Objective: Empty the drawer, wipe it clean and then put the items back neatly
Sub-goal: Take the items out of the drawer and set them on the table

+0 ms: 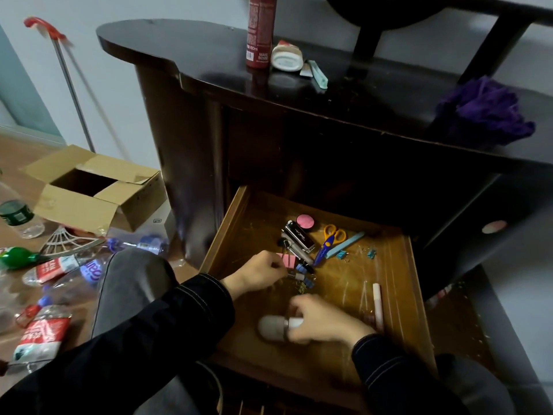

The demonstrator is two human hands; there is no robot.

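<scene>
The wooden drawer (398, 283) is pulled open below the dark desk. Inside lie a pink round compact (305, 221), a black and silver case (299, 236), orange-handled scissors (329, 242), a light blue stick (345, 245), binder clips (302, 272) and a white pen (377, 304). My left hand (258, 272) reaches into the drawer and pinches at the pink binder clip (289, 260). My right hand (324, 323) grips a white tube with a grey rounded cap (273, 327) near the drawer's front.
On the desktop (185, 49) stand a red bottle (261, 31), a white tube (285, 56), a teal stick (318, 74) and a purple cloth (484, 112). On the floor at left are an open cardboard box (89, 190) and several plastic bottles (45, 333). A mop handle (71, 85) leans on the wall.
</scene>
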